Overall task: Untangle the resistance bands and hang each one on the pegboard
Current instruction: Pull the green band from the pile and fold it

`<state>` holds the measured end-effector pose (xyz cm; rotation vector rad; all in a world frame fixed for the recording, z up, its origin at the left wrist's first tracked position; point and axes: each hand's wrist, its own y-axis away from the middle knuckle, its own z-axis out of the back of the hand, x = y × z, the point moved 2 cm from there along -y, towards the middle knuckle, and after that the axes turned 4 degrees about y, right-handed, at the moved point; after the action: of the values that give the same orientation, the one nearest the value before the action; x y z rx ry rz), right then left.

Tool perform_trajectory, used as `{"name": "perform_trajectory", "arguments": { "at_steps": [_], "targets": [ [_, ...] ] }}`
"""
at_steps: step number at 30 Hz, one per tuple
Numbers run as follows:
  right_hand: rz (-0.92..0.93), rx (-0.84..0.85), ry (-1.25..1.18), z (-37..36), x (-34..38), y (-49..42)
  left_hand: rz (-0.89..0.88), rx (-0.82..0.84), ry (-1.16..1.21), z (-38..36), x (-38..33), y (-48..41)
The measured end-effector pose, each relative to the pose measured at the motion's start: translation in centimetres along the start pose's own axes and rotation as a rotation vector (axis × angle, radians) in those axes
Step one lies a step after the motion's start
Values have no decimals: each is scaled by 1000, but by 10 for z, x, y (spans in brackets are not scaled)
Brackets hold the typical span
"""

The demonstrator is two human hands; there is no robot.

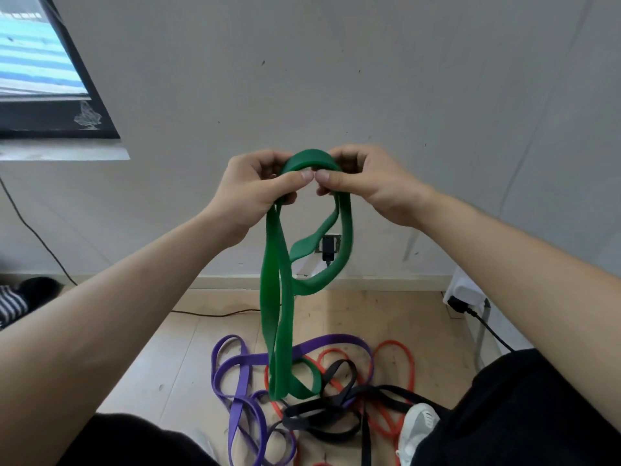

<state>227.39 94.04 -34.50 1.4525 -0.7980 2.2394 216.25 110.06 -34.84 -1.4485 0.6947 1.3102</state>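
Observation:
A wide green resistance band (274, 297) hangs in twisted loops in front of the wall. My left hand (255, 193) and my right hand (366, 186) both pinch its top fold, thumbs almost touching. Its lower end reaches down to the floor pile. On the floor lie a purple band (240, 375), a red band (400, 351) and a black band (339, 405), looped over one another. No pegboard shows in this view.
A grey wall (336, 79) is straight ahead, with a socket and plug (327, 248) low down. A dark-framed panel (50, 79) hangs at upper left. A white power strip (465, 290) and cable sit at right. My white shoe (418, 428) touches the pile.

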Motion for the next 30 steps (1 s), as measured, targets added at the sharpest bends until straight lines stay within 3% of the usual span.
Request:
{"name": "perform_trajectory", "arguments": {
  "at_steps": [6,12,14,21,30],
  "targets": [
    [15,-61,-92,2,10,-1,42,122,-142,-3,19,7],
    [2,-348,-349,38,19,1,211,296,-335,0,53,14],
    [-21,-384,-355,51,12,2,233,287,-345,4,58,12],
    [-197,-294,-227,84,-32,10,178,66,-203,26,34,-1],
    [-296,-34,209,76,-54,21,48,-116,49,16,9,-10]
  ]
}}
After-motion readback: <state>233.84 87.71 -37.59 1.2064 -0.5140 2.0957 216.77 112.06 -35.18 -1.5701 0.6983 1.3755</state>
